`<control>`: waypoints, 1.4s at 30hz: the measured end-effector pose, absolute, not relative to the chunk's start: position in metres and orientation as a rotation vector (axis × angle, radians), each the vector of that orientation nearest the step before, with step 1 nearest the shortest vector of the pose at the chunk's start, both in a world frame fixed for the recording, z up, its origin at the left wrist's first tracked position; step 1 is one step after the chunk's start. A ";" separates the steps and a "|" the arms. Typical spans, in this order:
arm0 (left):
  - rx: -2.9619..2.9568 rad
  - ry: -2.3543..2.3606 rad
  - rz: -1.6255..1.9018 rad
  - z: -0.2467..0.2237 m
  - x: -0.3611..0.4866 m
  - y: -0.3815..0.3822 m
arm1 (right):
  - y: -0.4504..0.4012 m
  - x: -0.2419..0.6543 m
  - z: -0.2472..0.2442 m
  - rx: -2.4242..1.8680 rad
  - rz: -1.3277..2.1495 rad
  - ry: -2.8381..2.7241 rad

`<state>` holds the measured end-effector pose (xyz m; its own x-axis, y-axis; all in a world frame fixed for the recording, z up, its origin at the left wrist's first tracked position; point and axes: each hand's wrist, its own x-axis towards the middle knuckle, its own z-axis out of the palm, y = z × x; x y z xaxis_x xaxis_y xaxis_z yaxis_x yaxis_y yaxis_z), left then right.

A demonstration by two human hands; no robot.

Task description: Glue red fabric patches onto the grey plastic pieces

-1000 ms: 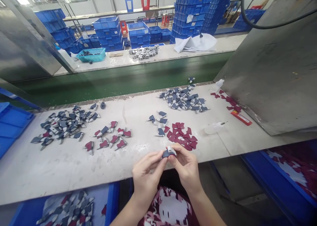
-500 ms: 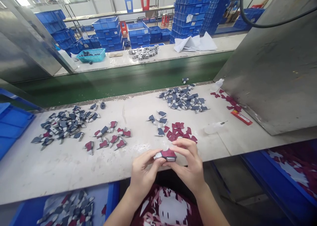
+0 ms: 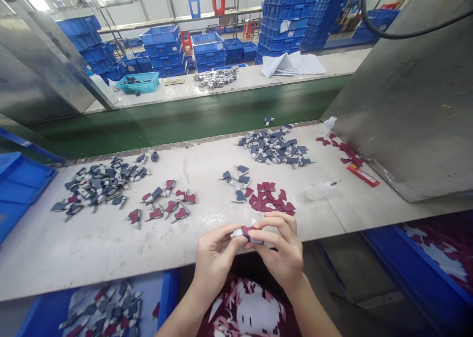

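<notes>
Near the table's front edge, a small grey and dark blue part with a maroon top (image 3: 247,232) is held between both hands. My left hand (image 3: 218,255) pinches its pale left end between thumb and fingers. My right hand (image 3: 281,248) grips the right end, its fingers over the maroon top and partly covering it. Just beyond are loose maroon pieces (image 3: 268,197) and a few blue-grey parts (image 3: 239,195). Left of the hands lie several parts with maroon tops (image 3: 170,207). Larger piles of blue-grey parts sit at the back (image 3: 273,147) and far left (image 3: 98,184).
A clear bottle with a thin tip (image 3: 320,190) and a red packet (image 3: 362,175) lie to the right. A metal panel (image 3: 414,100) rises at the right. Beyond the table a green belt (image 3: 185,120) carries one part. Blue bins (image 3: 170,297) stand below the front edge.
My right hand's fingers have come down onto the maroon top of the held part. The lone part on the green belt has shifted left.
</notes>
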<state>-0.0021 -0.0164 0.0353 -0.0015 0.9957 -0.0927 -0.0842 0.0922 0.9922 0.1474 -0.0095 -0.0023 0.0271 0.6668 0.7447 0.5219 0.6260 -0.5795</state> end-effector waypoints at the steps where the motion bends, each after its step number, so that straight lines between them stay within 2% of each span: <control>1: 1.093 1.204 1.204 0.035 -0.003 -0.016 | -0.010 0.147 -0.004 -1.005 0.191 -1.594; 10: 1.149 1.201 1.266 0.029 -0.005 -0.013 | -0.019 0.153 -0.014 -1.172 0.892 -1.441; 21: 1.045 1.164 1.198 0.026 -0.003 -0.013 | -0.022 0.142 -0.020 -1.032 1.130 -1.143; 26: 1.214 1.306 1.238 0.021 -0.018 -0.014 | -0.018 0.131 -0.021 -1.032 1.153 -1.289; 31: 1.355 1.709 1.251 0.007 -0.073 -0.003 | -0.005 0.129 -0.018 -1.148 0.801 -1.620; 38: 1.733 2.154 1.119 0.003 -0.161 0.019 | 0.007 0.197 -0.046 -1.429 -0.327 -1.283; 40: 1.892 2.172 1.102 0.014 -0.169 0.037 | 0.010 0.216 -0.053 -1.537 -0.435 -1.188; 42: 2.044 2.149 1.116 0.027 -0.167 0.064 | 0.013 0.229 -0.058 -1.633 -0.402 -1.178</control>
<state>-0.1666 0.0642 0.0270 -0.1676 0.8650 0.4729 0.8843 -0.0800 0.4599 0.2294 0.0130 -0.0576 0.4621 0.4942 0.7363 0.8414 0.0181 -0.5401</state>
